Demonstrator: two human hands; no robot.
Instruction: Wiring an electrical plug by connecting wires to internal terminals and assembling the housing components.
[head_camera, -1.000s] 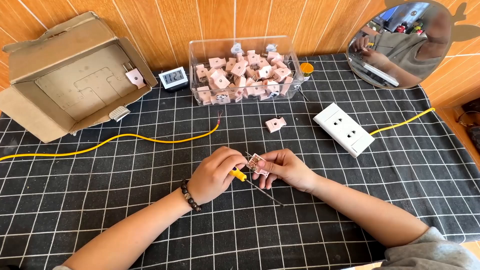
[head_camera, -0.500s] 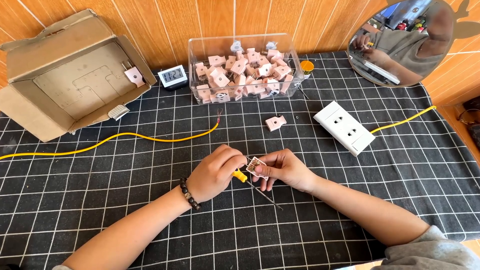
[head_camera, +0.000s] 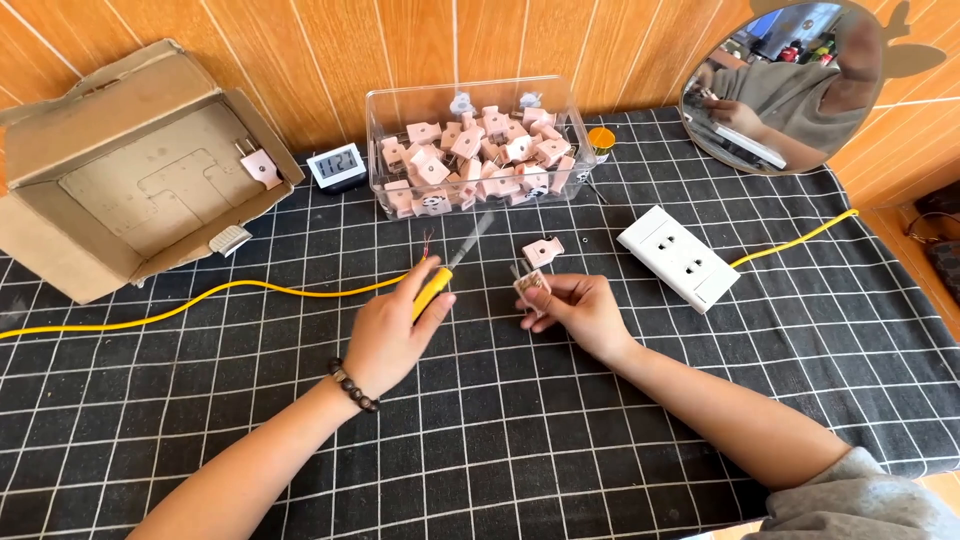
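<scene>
- The cardboard box (head_camera: 130, 170) sits open at the far left of the bench (head_camera: 500, 440), matte brown and creased, with one pink plug (head_camera: 259, 165) resting against its inner wall.
- A yellow cable (head_camera: 200, 298) (smooth, round-sheathed) runs across the black grid-patterned cloth, its bare copper strands ending just above the left hand (head_camera: 393, 330).
- That left hand has its fingers wrapped around the yellow handle of a screwdriver (head_camera: 448, 268), the slim metal shaft pointing up and away towards the clear plastic tub (head_camera: 470, 150).
- The tub is heaped with small blocky pink plugs; a little digital clock (head_camera: 335, 165) stands just to its left.
- The right hand (head_camera: 580, 310) pinches a pink plug part (head_camera: 532, 287) between thumb and fingers, prongs upward; tool and part are apart, so I judge this a pause between screw work and wiring.
- The next move likely calls for steadying the part and bringing tip or strands to its terminal.
- Another pink piece (head_camera: 543, 250) lies near, then a glossy white socket strip (head_camera: 678, 257).
</scene>
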